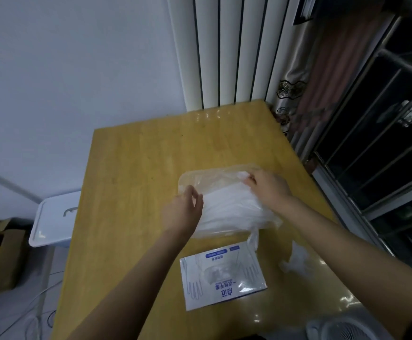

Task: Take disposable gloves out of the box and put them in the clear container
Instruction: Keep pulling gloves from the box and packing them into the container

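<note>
Translucent film is bunched in the fingers of the right hand, which pinch the gloves at the far right corner of the clear container. The left hand curls its fingers at the stack's left end; I cannot tell whether they grip or only press. The gloves lie heaped in the container and spill over its near right edge, their long axis running across the table between both hands. A stray glove lies beside the right forearm, nearer that hand. The flattened box sits just below. The table's right edge is close; open room lies left.
</note>
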Demonstrator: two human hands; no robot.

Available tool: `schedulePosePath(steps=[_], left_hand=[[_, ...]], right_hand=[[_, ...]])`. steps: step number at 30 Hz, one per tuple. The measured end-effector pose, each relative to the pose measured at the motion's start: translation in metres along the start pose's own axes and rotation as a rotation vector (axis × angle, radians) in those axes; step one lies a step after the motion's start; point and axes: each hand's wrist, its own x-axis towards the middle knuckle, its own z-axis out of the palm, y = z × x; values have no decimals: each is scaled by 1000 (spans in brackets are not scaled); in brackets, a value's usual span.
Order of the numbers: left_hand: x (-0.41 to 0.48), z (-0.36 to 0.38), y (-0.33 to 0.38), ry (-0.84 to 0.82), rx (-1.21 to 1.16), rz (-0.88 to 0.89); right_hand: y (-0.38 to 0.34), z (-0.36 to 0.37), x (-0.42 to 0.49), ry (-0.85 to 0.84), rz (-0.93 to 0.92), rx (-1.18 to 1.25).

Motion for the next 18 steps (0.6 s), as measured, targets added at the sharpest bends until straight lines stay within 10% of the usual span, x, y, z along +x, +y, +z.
schedulePosePath(steps=[12,18], left_hand=[[35,56,0,-293,627,144],[43,61,6,-270,638,103]], right_hand=[[12,50,40,-169,-119,-57],[5,59,25,-49,-514,-25]])
